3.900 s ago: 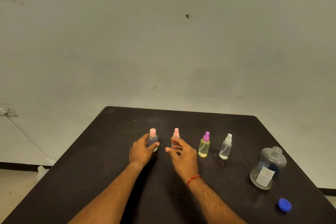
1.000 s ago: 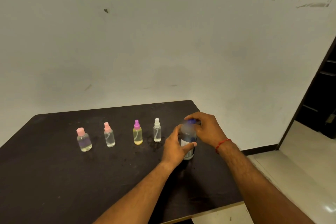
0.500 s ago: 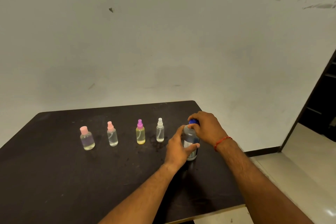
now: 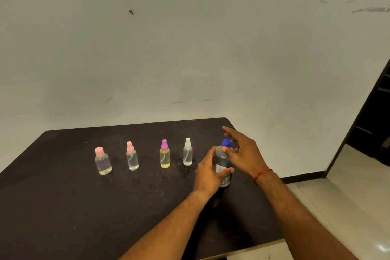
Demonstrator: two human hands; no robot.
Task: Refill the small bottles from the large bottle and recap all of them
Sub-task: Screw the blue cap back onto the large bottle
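Fingers [image 4: 226, 171] of the left hand [image 4: 207, 175] curl round the body of the large bottle [image 4: 222, 161] at label height, thumb up along its left side: a firm grip. Fingers [image 4: 231, 132] of the right hand [image 4: 244, 154] are straight and spread wide, holding nothing. The right thumb tip sits just below the blue cap [image 4: 226, 143]; can't tell if it touches. The right hand hovers just right of the cap, with a red thread [image 4: 262, 173] on the wrist.

The large bottle is centre-right of the frame, upright, long axis vertical, neck pointing up, cap on top. Its base is on the dark table [image 4: 84, 207], near the table's right edge.

Counts:
- One large bottle with one blue cap.
- Four small bottles, all capped and upright with necks up, in one row running left to right across the middle of the frame, left of the large bottle and apart from each other.

The row, left to right:
- pink flat-cap bottle [image 4: 103, 162], squat, clear liquid
- pink sprayer bottle [image 4: 132, 158], clear liquid
- purple sprayer bottle [image 4: 165, 156], yellow liquid
- white sprayer bottle [image 4: 187, 154], clear; nearest the left hand but not touching it

A pale scuffed wall [image 4: 190, 48] fills the upper frame. There is a dark doorway [image 4: 379, 124] at the right edge and light floor [image 4: 358, 196] at lower right.
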